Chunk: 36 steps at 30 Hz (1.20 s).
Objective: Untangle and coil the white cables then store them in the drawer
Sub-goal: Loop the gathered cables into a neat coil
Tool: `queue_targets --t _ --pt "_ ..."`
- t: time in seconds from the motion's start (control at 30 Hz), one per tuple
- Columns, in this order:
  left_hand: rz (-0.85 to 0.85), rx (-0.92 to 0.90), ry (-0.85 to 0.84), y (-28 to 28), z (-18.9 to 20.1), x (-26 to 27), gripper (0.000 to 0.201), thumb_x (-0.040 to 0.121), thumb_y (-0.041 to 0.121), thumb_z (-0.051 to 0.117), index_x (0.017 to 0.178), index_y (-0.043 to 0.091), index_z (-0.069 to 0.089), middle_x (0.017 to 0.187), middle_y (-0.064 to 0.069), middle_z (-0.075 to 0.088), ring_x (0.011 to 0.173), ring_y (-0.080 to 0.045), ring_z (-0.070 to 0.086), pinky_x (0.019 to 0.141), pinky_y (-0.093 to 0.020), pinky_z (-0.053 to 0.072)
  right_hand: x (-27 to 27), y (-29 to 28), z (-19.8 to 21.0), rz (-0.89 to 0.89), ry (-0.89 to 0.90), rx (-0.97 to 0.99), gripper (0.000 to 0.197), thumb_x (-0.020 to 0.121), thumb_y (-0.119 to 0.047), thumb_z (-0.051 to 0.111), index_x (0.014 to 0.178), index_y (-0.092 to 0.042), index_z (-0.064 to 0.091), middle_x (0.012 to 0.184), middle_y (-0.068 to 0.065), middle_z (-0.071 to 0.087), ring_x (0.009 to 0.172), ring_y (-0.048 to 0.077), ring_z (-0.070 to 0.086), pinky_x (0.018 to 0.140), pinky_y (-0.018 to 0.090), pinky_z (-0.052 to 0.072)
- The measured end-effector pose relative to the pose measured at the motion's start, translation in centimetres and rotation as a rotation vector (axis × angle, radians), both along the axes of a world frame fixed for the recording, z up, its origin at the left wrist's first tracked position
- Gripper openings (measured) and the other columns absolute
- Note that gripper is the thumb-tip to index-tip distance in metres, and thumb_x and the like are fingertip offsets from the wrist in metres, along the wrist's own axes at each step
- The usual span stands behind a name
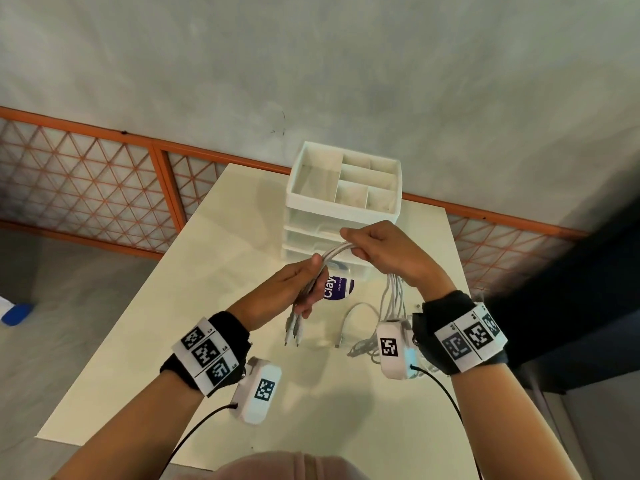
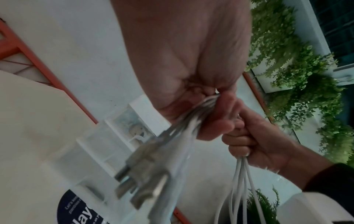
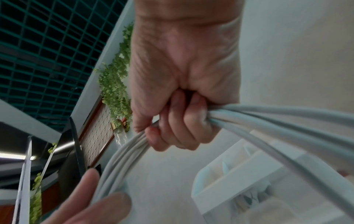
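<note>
A bundle of white cables (image 1: 334,254) arches between my two hands above the table. My left hand (image 1: 311,285) grips the bundle's lower part, and the connector ends (image 1: 292,329) hang below it. My right hand (image 1: 356,244) grips the top of the arch in a fist, with loose strands (image 1: 393,296) falling from it. In the left wrist view the plugs (image 2: 143,174) are blurred, close to the lens. In the right wrist view the curled fingers (image 3: 182,133) wrap round the cables (image 3: 268,121). The white drawer unit (image 1: 346,202) stands just behind my hands.
More white cable lies on the cream table (image 1: 138,358): a short looped piece (image 1: 360,306) and a tangle (image 1: 363,351) under my right wrist. A purple round sticker (image 1: 337,289) sits before the unit. An orange mesh fence (image 1: 86,174) runs behind, and a blue object (image 1: 17,313) lies on the floor at the left.
</note>
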<state>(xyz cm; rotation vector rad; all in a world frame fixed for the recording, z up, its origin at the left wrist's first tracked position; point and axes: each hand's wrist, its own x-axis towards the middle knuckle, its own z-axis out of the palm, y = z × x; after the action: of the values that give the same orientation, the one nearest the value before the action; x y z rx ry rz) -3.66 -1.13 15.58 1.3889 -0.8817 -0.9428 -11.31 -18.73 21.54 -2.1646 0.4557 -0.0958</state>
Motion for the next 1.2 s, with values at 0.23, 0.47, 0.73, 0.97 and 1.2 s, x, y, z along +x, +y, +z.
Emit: queue_targets --t 0.23,0.47,0.73,0.97,1.2 --pt "0.197 -0.192 0.173 -0.4 0.9 1.3 0.035 0.094 0.045 0.031 0.072 0.018 0.038 0.058 0.011 0.024 0.046 -0.005 0.019 0.043 -0.016 0.023 -0.9 1.6 -3.5 0.043 -0.059 0.221 0.060 0.097 -0.054 0.020 0.073 -0.013 0.056 0.052 -0.003 0.044 0.050 0.013 0.047 0.055 0.022 0.043" --pt "0.278 -0.193 0.124 -0.9 0.6 1.5 0.037 0.091 0.051 0.030 0.076 0.018 0.037 0.060 0.009 0.026 0.051 -0.008 0.020 0.047 -0.018 0.024 -0.6 3.9 -5.4 -0.065 -0.140 0.360 0.054 0.100 -0.050 0.020 0.062 -0.015 0.038 0.050 -0.008 0.027 0.046 0.011 0.026 0.050 0.022 0.029" --pt "0.329 -0.144 -0.140 -2.7 0.1 -0.1 0.024 0.100 0.027 0.038 0.083 0.014 0.049 0.067 0.001 0.051 0.053 0.000 0.046 0.055 -0.013 0.040 0.4 4.6 -5.1 -0.043 -0.062 0.359 0.054 0.097 -0.056 0.023 0.069 -0.012 0.039 0.058 0.002 0.029 0.050 0.012 0.024 0.048 0.023 0.023" --pt "0.330 -0.188 -0.109 -2.5 0.6 -0.4 0.029 0.101 0.016 0.040 0.075 0.011 0.054 0.049 0.013 0.056 0.044 0.001 0.050 0.048 -0.008 0.038 0.0 4.3 -5.0 0.027 -0.025 0.342 0.062 0.096 -0.058 0.020 0.070 -0.008 0.043 0.055 0.002 0.032 0.047 0.011 0.033 0.054 0.024 0.032" --pt "0.366 -0.160 -0.064 -2.8 0.4 -1.0 0.031 0.099 0.020 0.044 0.089 -0.004 0.060 0.049 0.007 0.059 0.041 -0.004 0.050 0.043 -0.013 0.040 -0.2 3.5 -5.0 -0.020 -0.083 0.285 0.033 0.102 -0.032 0.032 0.116 -0.004 0.043 0.095 0.015 0.064 0.080 0.028 0.068 0.082 0.049 0.057"
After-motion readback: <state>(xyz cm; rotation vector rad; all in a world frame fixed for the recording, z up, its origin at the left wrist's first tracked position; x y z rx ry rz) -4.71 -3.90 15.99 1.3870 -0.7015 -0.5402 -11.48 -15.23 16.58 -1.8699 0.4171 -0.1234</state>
